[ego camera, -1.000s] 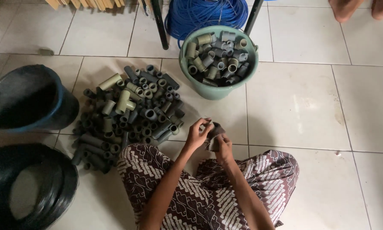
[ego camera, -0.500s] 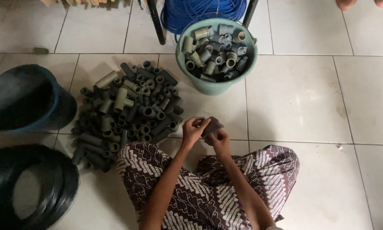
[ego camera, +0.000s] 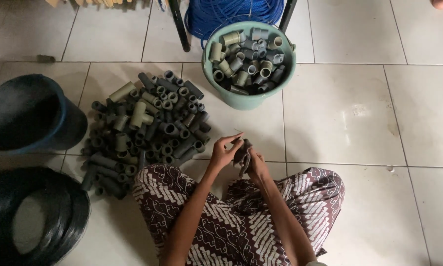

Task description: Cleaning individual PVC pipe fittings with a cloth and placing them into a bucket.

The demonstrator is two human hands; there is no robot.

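Where the pale, square-tiled floor fills most of the head view, a person is seen seated on it, the knees covered by a brown-and-white patterned cloth. At the lower left a large coil of black hose is laid flat, and just above it a black round bucket with a blue rim is tipped on its side. Between that bucket and the knees a broad heap of short grey and olive pipe sleeves is spread on the tiles, touching the cloth at its near edge. Beyond the heap a teal round plastic bucket stands upright, filled with more sleeves of the same kind. Behind it a coil of blue rope is seen between two dark metal legs.

Just in front of the knees, and near the heap's right edge, one dark grey pipe sleeve is held between both hands. The left hand is placed against its left side with the fingers half spread. The right hand is closed around its lower right side. Nothing lies between the hands and the teal bucket but bare tile.
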